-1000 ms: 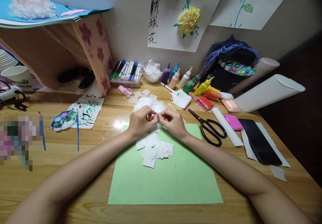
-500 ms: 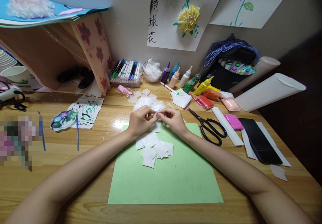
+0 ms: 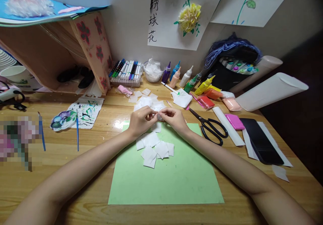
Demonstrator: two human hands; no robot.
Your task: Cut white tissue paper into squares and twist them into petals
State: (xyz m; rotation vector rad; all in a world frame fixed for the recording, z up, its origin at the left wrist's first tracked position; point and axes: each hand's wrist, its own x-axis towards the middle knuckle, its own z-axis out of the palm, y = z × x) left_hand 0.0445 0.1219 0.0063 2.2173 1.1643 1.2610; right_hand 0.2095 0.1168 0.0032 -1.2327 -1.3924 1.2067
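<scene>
My left hand [image 3: 142,120] and my right hand [image 3: 173,118] meet above the far edge of a green sheet [image 3: 166,184]. Their fingertips pinch a small piece of white paper [image 3: 159,116] between them; most of it is hidden by the fingers. Below the hands, several white paper squares [image 3: 149,156] lie overlapping on the green sheet. Just behind the fingers is a heap of more white paper pieces [image 3: 146,102] on the wooden table.
Black-handled scissors [image 3: 214,130] and a dark phone [image 3: 262,142] lie at the right. Paint bottles [image 3: 186,76], a marker box [image 3: 126,73] and a glass bowl [image 3: 153,73] of white paper line the wall. A paintbrush [image 3: 77,130] and stained palette [image 3: 63,120] lie left.
The hands stay in the same place, fingertips together. The fingers shift slightly around the white paper, and a little more of it shows under the right fingers.
</scene>
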